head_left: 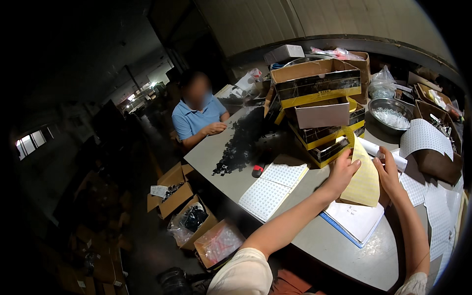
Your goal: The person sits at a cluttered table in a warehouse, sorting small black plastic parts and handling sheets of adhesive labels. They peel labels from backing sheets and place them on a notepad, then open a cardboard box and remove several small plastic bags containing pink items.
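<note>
A yellow printed sheet (363, 183) stands curled up in front of me, its lower end above a white paper pad on a blue folder (355, 225). My left hand (342, 173) is closed on the sheet's left edge, fingers bent. At its right edge my right hand (389, 173) has thumb and fingers closed on the paper, beside a white paper roll (381, 150). Left of the folder lies a stack of white sheets with rows of small blue marks (273, 189). Behind my left hand rise stacked black-and-yellow cartons (319, 88).
A person in a blue shirt (196, 113) sits across the table by a spread of small black pieces (241, 142). A red-and-black object (257, 170) lies near them. On the right are a metal bowl (388, 114) and marked sheets (427, 137). Open cartons (219, 241) stand on the floor.
</note>
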Available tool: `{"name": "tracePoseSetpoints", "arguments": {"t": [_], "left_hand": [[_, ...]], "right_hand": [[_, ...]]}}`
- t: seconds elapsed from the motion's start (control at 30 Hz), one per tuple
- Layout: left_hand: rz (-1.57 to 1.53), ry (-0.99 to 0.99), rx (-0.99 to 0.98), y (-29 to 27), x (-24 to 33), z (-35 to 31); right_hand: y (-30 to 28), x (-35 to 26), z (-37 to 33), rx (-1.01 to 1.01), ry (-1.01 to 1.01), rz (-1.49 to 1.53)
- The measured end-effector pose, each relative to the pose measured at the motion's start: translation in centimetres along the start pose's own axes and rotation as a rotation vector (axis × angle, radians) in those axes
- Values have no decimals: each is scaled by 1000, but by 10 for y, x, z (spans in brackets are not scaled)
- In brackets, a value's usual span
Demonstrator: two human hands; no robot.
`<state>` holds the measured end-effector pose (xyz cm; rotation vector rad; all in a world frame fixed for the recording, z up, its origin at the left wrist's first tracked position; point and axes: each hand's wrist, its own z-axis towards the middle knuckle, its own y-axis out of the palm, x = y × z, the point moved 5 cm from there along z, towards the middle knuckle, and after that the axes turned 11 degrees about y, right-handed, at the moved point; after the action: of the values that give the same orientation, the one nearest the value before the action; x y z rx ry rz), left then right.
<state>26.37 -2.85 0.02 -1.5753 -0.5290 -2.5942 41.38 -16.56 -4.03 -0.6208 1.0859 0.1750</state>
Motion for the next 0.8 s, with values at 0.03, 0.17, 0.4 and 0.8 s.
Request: {"name": "tracePoseSetpoints", "arguments": {"t": [0.03,0.17,0.4,0.8], "left_hand": [[-14,-5,16,-1,-1,-2],[48,17,-56,4,-5,1],[475,-13,-20,-17,-29,8],[801,-36,-20,-23,-33,3]], "right_hand": [[4,0,-2,-33,32,20],[-4,8,1,-5,-17,43],[-5,3,-2,30,-173,-70],[-17,10,-7,24,101,435]]}}
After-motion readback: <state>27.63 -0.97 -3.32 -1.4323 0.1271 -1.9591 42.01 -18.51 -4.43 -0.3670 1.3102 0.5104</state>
